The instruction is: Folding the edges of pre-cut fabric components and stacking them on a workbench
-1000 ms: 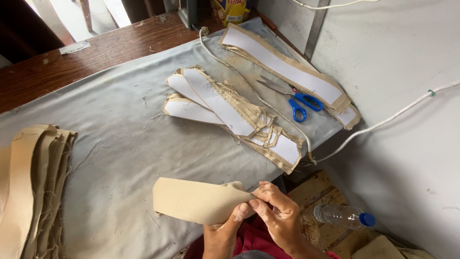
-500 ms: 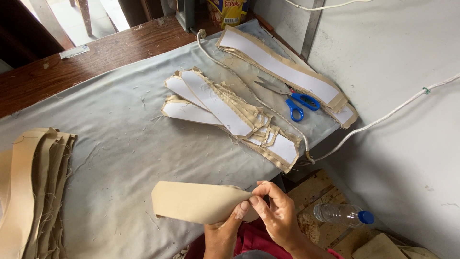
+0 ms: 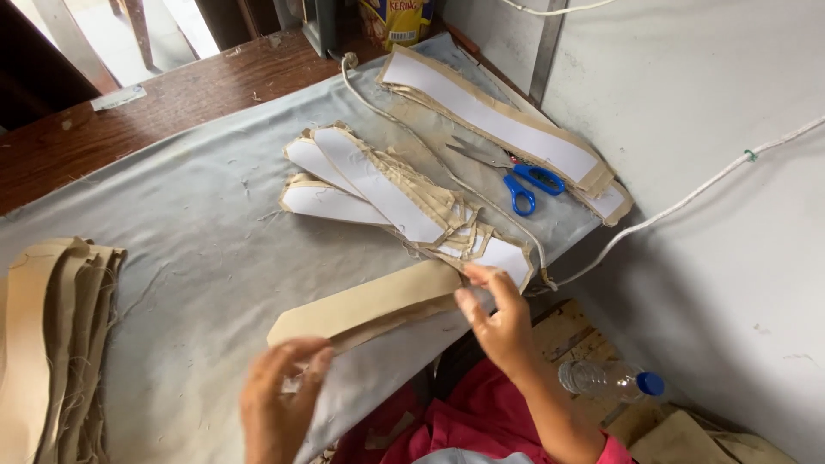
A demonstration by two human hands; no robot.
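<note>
Loosely, right hand, long tan fabric strip

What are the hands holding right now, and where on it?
A long tan fabric strip: the right hand pinches its right end, the left hand grips its left end, blurred.

At your 12 o'clock: blue-handled scissors on the grey cloth | 11 o'clock: fanned white-faced strips | 1 o'clock: long white-faced strip | 9 o'clock: tan stack | 4 o'clock: plastic bottle, blue cap | 2 o'clock: white cord.
</note>
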